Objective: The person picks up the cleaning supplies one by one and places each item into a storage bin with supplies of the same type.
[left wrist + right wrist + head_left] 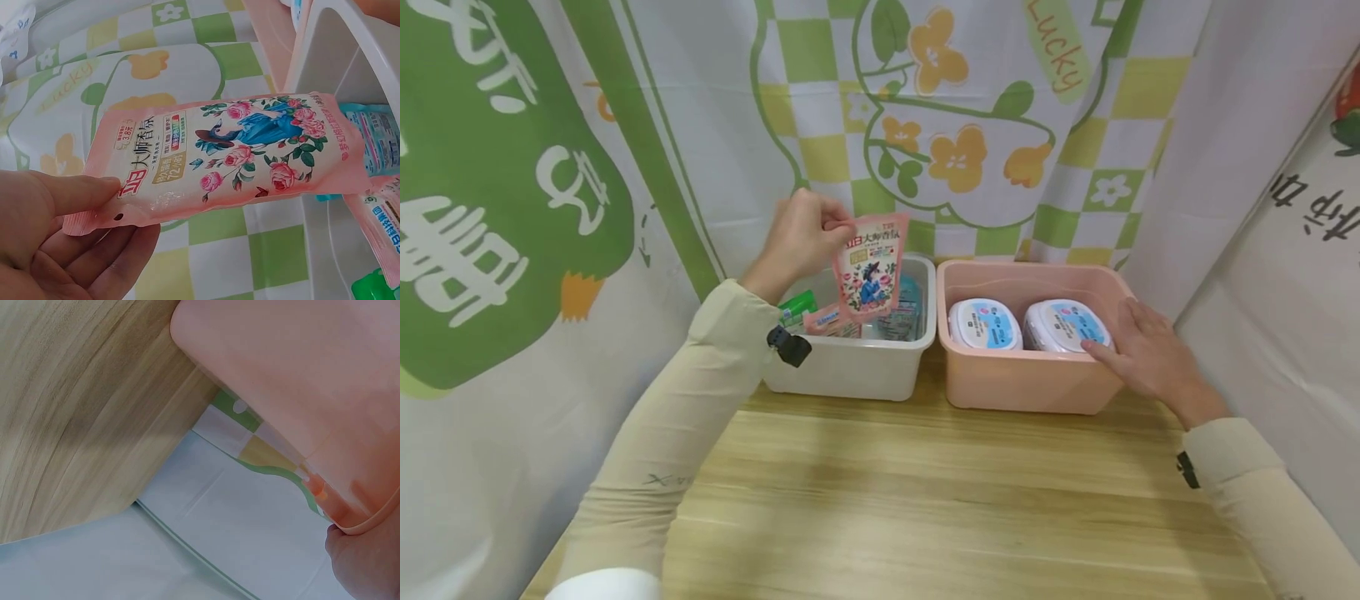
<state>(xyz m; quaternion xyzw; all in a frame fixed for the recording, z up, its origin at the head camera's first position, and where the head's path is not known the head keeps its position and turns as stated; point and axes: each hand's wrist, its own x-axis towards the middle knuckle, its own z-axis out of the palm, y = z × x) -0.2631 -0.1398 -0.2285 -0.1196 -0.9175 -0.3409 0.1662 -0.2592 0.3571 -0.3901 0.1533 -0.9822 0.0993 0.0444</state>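
My left hand [808, 237] pinches the top corner of a pink laundry detergent pouch [871, 267], thumb on the printed face in the left wrist view. The pouch hangs over a white bin [850, 367]. Inside that bin lie another pink pouch [378, 215], a blue pack [373, 134] and a green item [797, 308]. My right hand [1157, 354] rests at the right front corner of a pink bin [1022, 382], its thumb reaching over the front rim. Two white-and-blue lidded tubs, a left tub [985, 323] and a right tub [1067, 325], sit in the pink bin.
Both bins stand side by side on a wooden table [925, 500], with a narrow gap between them. A printed curtain [962, 125] hangs directly behind them. Fabric walls close in the left side [497, 208] and the right side [1285, 275].
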